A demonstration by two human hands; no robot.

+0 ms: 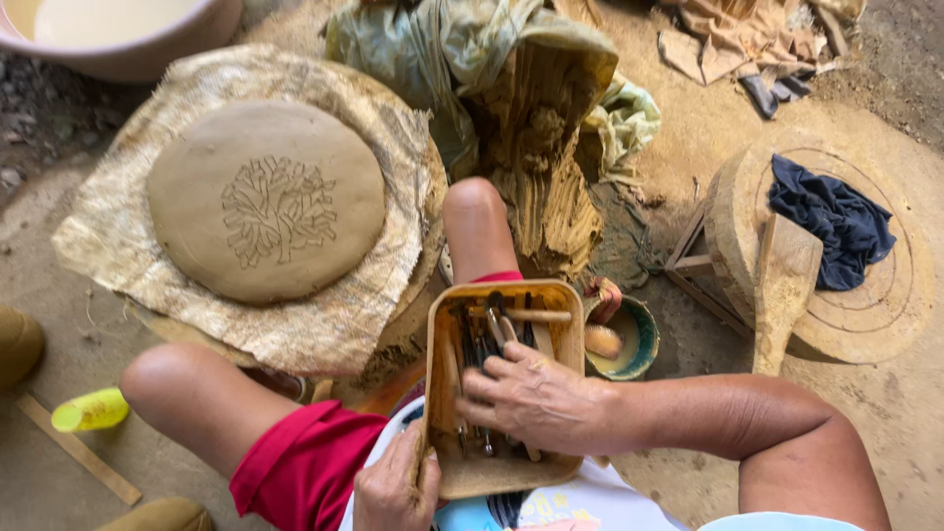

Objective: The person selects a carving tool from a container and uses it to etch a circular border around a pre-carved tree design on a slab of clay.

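A tan rectangular tray [444, 324] full of several sculpting tools rests on my lap. My left hand [393, 487] grips its near left corner. My right hand [536, 398] reaches into the tray, fingers spread over the tools, touching them; I cannot tell whether it holds one. A round flat clay slab [197, 187] with a tree pattern carved in its middle lies on a burlap-covered stand [324, 315] to the left, beyond my knee.
A small bowl [639, 339] sits right of the tray. A wooden paddle [784, 285] and dark blue cloth [836, 221] lie on a round wooden wheel [885, 305]. A clay lump wrapped in plastic [541, 147] stands ahead. A yellow bottle [90, 411] lies on the floor.
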